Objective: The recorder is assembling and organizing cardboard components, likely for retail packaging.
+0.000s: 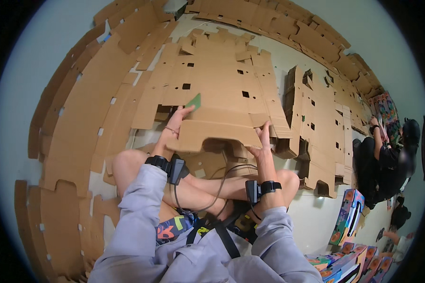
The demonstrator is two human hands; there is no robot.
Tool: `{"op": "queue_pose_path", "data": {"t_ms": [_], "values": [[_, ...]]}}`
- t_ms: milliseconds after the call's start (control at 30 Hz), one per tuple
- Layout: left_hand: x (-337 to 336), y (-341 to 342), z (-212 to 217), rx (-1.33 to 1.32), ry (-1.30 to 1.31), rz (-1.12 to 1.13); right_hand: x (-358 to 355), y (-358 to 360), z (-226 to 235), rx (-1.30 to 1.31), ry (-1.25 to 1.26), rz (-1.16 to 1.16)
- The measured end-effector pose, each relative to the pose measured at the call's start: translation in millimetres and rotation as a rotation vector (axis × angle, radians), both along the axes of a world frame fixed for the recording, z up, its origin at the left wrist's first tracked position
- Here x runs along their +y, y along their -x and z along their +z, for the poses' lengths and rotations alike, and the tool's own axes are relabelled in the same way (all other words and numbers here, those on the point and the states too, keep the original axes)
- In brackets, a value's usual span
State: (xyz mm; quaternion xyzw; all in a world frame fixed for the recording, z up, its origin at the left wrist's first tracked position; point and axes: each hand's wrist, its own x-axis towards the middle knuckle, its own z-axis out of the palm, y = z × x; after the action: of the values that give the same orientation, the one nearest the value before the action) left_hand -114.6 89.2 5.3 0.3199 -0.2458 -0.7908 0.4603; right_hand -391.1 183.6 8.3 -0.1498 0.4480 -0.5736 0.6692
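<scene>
While the left hand (177, 121) and right hand (263, 137) hold the cardboard flap (217, 132), folding seems underway, likely needing an even push next.

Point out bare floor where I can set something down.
Use the pale floor between your right sleeve and the colourful boxes. Another bare strip lies between the large flattened cardboard and the far boards. Crowded: the left, covered by cardboard sheets, and straight ahead, at the cardboard flap.
</scene>
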Motion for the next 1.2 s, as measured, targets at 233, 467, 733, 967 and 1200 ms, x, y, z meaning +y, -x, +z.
{"op": "queue_pose_path", "data": {"t_ms": [233, 467, 733, 967, 1200], "values": [[6.1, 9.0, 21.6, -0.262, 0.235, -0.067, -6.3, 18.6, -28.0, 0.134, 0.313, 0.043], [6.0, 19.8, -3.0, -0.251, 0.316, -0.065, 9.3, 10.7, 0.9, 0.781, 0.334, 0.075], [17.5, 31.8, -15.5, -0.927, 0.224, 0.186, 6.2, 37.3, -37.0, 0.746, 0.156, -0.004], [21.2, 7.1, 17.6, 0.144, 0.154, -0.127, 7.8, 50.6, -32.7, -0.535, 0.66, 0.172], [24.1, 20.6, -10.3, -0.383, 0.32, -0.147, 14.5, 21.1, -16.0, 0.244, 0.316, 0.034]]}}
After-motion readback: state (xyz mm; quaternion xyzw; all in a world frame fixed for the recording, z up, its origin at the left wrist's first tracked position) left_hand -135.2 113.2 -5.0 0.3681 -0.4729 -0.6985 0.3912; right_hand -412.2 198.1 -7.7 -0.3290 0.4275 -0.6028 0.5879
